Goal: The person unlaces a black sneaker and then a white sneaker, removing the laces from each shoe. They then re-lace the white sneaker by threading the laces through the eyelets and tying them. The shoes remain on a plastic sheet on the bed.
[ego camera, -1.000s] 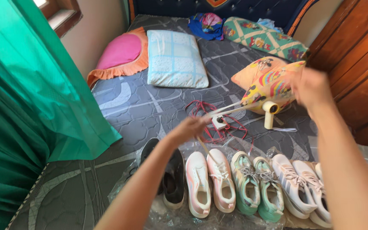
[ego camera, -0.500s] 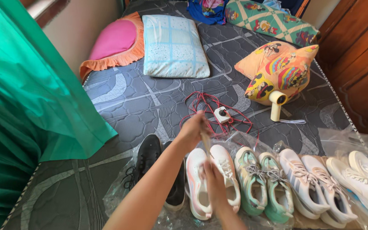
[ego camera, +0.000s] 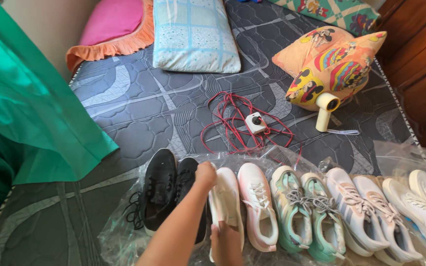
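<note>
Shoe in my hands: I held the left shoe of the white-and-pink pair (ego camera: pixel 225 199), second pair from the left in the row, beside the black pair (ego camera: pixel 171 192).
Its long axis: it ran near to far, toe toward the pillows, heel opening toward me, tipped a little onto its side against the black shoe.
Left hand (ego camera: pixel 205 174): my fingers were curled together over the shoe's toe end, at the gap next to the black pair.
Right hand (ego camera: pixel 226 241): it was closed on the heel end, with the rim under my fingers; the lower part of the hand ran out of the picture.
Its mate (ego camera: pixel 257 204): it lay flat just to the right, laces up, pointing the same way.
Other shoes: a mint-green pair (ego camera: pixel 305 214), then a white-and-pink laced pair (ego camera: pixel 366 212), then a white pair (ego camera: pixel 422 204), all side by side with toes away from me.
Under the shoes: clear plastic sheeting (ego camera: pixel 119 231), crinkled, spread on the bed's near part.
Surface: a grey quilted mattress (ego camera: pixel 139 108) with pale curved lines.
On it beyond the shoes: a tangle of red cord (ego camera: pixel 232 123) around a small white switch box (ego camera: pixel 255 122), and a cream handheld fan (ego camera: pixel 326 109) leaning by a yellow cartoon-print cushion (ego camera: pixel 334 66).
Far end: a blue-checked pillow (ego camera: pixel 195 32) and a pink pillow with an orange frill (ego camera: pixel 112 27).
Room: a green curtain (ego camera: pixel 25 113) hung on my left, and dark wooden panelling (ego camera: pixel 420 59) stood on my right.
</note>
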